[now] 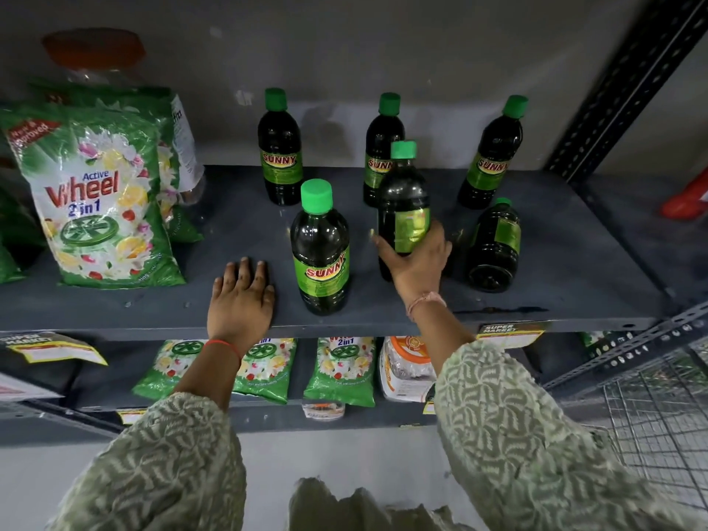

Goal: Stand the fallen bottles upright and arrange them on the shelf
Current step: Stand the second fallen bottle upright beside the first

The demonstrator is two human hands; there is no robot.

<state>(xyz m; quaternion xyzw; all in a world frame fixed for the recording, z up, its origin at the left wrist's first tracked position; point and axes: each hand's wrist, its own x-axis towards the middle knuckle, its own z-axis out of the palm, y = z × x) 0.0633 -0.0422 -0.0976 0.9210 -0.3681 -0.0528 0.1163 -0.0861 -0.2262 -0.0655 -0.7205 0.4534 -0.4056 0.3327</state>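
Several dark bottles with green caps and green labels are on the grey shelf [555, 262]. Three stand upright at the back [280, 155], [377, 147], [492, 155]. Another upright bottle [321, 254] is near the front edge. One bottle [494, 247] lies on its side at the right, its base towards me. My right hand [417, 266] grips a bottle [404, 208] around its lower body, holding it upright in the middle of the shelf. My left hand [241, 300] rests flat on the shelf's front edge, left of the front bottle, fingers spread and holding nothing.
Green detergent bags [99, 193] stand at the shelf's left, with a clear orange-lidded jar [94, 55] behind them. The lower shelf holds more detergent bags [341, 369] and a jar [406, 369]. A perforated black upright [620, 90] rises at right; a wire basket [659, 415] sits lower right.
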